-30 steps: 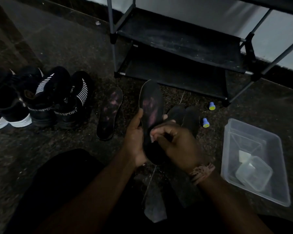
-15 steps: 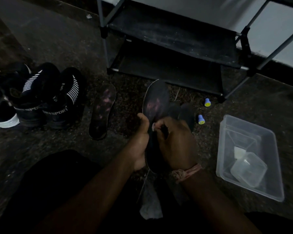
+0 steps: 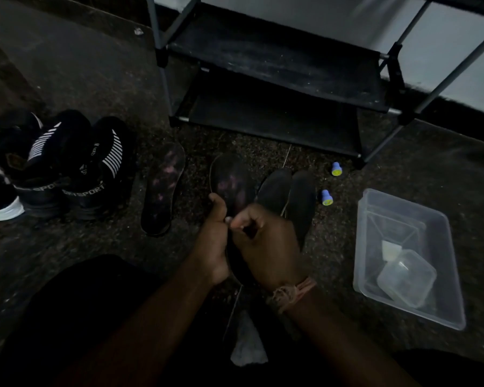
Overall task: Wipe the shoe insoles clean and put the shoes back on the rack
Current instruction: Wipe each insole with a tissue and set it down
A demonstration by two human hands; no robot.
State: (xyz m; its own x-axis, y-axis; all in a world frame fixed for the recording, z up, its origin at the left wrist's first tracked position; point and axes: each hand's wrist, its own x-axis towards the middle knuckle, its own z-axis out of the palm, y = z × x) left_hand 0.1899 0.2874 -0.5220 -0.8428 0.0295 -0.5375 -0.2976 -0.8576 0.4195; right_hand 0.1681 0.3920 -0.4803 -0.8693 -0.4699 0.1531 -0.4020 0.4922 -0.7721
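Left hand: the left hand (image 3: 213,241) is wrapped round the near edge of the held insole (image 3: 232,182), thumb up along its side, fingers tucked behind — a firm grip.
Right hand: the right hand (image 3: 266,244) is curled tight over the middle of that same insole, fingertips bunched as if pinching something small against it; too dark to tell what, if anything, sits under the fingers. A woven band circles the wrist.
Held insole: dark, with faint pink patches, toe end pointing away towards the rack, raised above the floor in front of the person.
Second insole: the second insole (image 3: 164,188) lies flat on the floor just to the left, same pink blotches, apart from both hands.
Dark pair: two more insoles or soles (image 3: 288,191) lie side by side, touching, just beyond the right hand.
Shoes: black shoes (image 3: 76,166) with white stripes stand on the floor at far left, well away from the rack.
Rack: the shoe rack (image 3: 277,68) stands against the wall, two dark shelves showing.
Tub: a clear plastic tub (image 3: 442,297) sits on the right — a smaller clear container inside it.
Caps: two small blue caps (image 3: 327,197) lie between rack and tub.
Cloth: a pale crumpled cloth (image 3: 248,344) lies on the floor below the wrists.
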